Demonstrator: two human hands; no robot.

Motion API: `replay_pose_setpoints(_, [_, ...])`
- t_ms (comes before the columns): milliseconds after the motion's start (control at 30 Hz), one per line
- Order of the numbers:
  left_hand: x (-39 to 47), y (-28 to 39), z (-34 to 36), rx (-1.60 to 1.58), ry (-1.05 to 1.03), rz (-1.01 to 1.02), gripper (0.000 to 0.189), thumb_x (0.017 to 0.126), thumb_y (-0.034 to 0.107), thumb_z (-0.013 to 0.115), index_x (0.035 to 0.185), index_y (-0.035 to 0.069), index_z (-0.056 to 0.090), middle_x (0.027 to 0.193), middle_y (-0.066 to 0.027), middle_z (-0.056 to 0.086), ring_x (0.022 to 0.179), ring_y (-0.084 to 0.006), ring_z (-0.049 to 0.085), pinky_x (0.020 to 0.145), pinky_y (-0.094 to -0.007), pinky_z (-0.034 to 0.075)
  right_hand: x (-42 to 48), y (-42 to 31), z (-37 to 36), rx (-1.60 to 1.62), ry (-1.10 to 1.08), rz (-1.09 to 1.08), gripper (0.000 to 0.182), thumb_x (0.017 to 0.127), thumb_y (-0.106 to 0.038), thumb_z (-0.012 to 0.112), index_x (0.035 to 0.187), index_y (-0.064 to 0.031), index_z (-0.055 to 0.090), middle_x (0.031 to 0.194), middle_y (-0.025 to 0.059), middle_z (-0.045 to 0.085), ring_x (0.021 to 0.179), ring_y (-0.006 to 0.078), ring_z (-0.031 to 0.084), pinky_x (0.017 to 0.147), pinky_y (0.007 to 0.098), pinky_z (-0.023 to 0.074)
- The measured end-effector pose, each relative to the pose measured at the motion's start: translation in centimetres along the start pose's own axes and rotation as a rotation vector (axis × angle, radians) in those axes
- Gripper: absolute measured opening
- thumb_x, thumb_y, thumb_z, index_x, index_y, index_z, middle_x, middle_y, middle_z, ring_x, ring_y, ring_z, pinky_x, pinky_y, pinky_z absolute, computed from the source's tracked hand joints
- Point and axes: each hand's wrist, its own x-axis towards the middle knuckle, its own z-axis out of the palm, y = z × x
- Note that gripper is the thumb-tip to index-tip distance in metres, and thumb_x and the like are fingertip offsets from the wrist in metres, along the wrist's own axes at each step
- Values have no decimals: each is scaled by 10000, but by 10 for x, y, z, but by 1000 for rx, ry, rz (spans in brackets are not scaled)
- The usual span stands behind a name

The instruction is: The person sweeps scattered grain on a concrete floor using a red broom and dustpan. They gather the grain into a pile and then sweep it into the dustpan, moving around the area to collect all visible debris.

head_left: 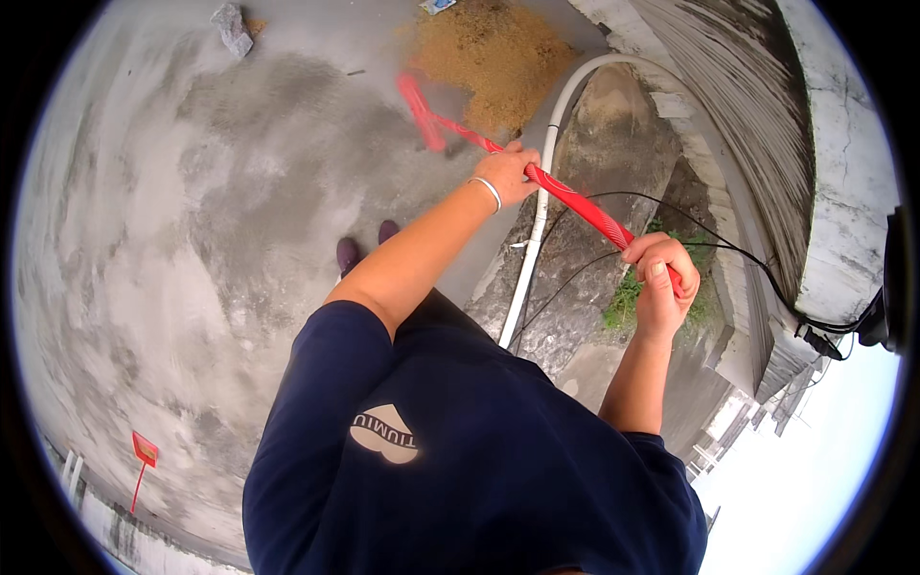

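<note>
Both my hands grip the long red handle of a broom (pixel 582 205). My left hand (pixel 507 175), with a silver bangle at its wrist, holds the handle partway down. Close to the handle's top end, my right hand (pixel 665 277) is wrapped around it. The red broom head (pixel 420 111) lies crosswise at the far end and is blurred, so its bristles cannot be made out. It is over the concrete floor (pixel 273 180), at the left edge of a spread golden-brown pile of loose grain-like material (pixel 489 57).
A white pipe rail (pixel 550 144) curves along the floor's right edge, beside a lower strip with green plants (pixel 624 302). Black cables (pixel 719 241) cross there. A crumpled clear plastic bag (pixel 232 30) lies at the far left. A long-handled red dustpan (pixel 144 448) stands near the low wall.
</note>
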Motion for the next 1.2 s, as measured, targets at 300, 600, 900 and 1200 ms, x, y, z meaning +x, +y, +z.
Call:
replay_pose_setpoints(300, [-47,1,34,114,-423,-225,333,826,409,656,853,77,679,887,-179,676,880,-373,638,770,-452,498,23,33,-13,73,-125,314,246,841,-200,659,681,-38,567,753,89,643,626,99,485,581,238,357])
replay_pose_setpoints(600, [-1,43,64,110,-455,-219,305,834,384,660,928,96,695,959,-171,685,901,-365,643,782,-439,506,27,57,-46,68,20,312,182,812,-160,661,697,-38,590,773,82,668,579,72,422,564,226,341])
replay_pose_setpoints(900, [143,7,115,17,-30,43,191,815,247,683,892,75,649,969,-195,614,927,-398,606,799,-455,488,84,103,-52,-149,-3,143,92,835,-50,659,775,2,614,864,74,667,806,129,575,770,251,451])
replay_pose_setpoints(1200, [209,-32,105,72,83,448,250,814,249,694,797,81,510,851,-133,554,802,-368,594,693,-440,471,66,166,-31,-402,6,-183,121,787,-25,682,771,-25,563,864,75,651,790,242,585,757,324,467])
